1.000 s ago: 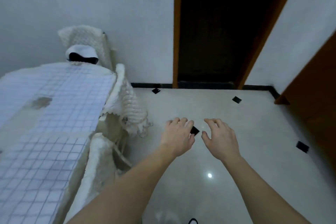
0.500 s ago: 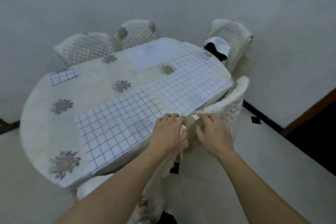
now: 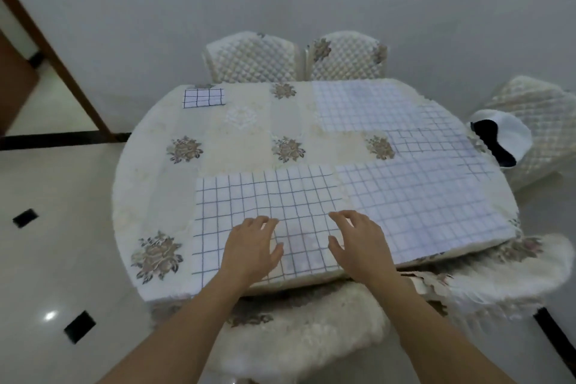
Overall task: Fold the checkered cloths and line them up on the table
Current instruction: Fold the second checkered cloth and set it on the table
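1. Checkered cloths lie spread on the oval table point(image 3: 162, 196): the nearest cloth point(image 3: 265, 196), white with a dark grid, lies flat at the near edge, slightly left of centre.
2. A second spread cloth point(image 3: 420, 203) with a paler grid lies just to its right, their edges meeting or slightly overlapping; I cannot tell which.
3. Two more pale spread cloths sit farther back on the right, one at the far right edge point(image 3: 442, 140) and one at the far side point(image 3: 358, 106), overlapping one another.
4. A small folded cloth point(image 3: 203, 97) sits at the far left of the table, well apart from the spread ones.
5. The left hand point(image 3: 249, 251) is over the near cloth, palm down, fingers spread and loose, gripping nothing; whether it touches the fabric I cannot tell.
6. The right hand point(image 3: 361, 243) is beside it over the same cloth's right part, fingers apart and slightly curled, also holding nothing.
7. The table wears a cream covering with floral motifs.
8. Quilted chairs point(image 3: 252, 56) stand at the far side, a fluffy-seated chair point(image 3: 296, 330) is tucked in at the near edge, and a white and black item point(image 3: 505, 137) rests on the chair at right.
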Action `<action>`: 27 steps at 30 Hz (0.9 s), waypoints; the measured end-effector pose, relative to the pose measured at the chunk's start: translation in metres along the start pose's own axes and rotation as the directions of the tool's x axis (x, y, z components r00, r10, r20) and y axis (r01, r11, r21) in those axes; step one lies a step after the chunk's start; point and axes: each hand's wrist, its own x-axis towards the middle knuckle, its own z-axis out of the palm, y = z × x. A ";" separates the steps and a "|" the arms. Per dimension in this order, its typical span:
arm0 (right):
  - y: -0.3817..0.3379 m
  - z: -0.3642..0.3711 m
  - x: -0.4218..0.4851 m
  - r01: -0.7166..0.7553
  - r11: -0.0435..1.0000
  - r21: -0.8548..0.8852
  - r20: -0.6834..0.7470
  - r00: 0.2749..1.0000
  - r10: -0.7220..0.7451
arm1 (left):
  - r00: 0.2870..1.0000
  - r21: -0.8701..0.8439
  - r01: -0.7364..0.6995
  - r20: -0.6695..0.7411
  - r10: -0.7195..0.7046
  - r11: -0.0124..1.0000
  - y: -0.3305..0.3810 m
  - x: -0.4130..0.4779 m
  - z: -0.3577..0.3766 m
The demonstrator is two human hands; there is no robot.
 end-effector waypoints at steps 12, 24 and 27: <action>0.008 0.083 0.043 0.310 0.950 0.046 0.273 0.911 -0.311 | 0.982 -0.121 0.016 0.189 0.007 0.992 -0.057 -0.035 0.060; 0.024 0.131 0.035 0.427 0.904 -0.010 0.542 0.762 -0.354 | 0.951 -0.018 0.046 0.306 -0.039 0.999 -0.069 -0.047 0.092; 0.032 0.135 0.028 0.446 0.894 -0.036 0.511 0.777 -0.368 | 0.960 -0.059 0.023 0.281 -0.006 0.998 -0.075 -0.049 0.092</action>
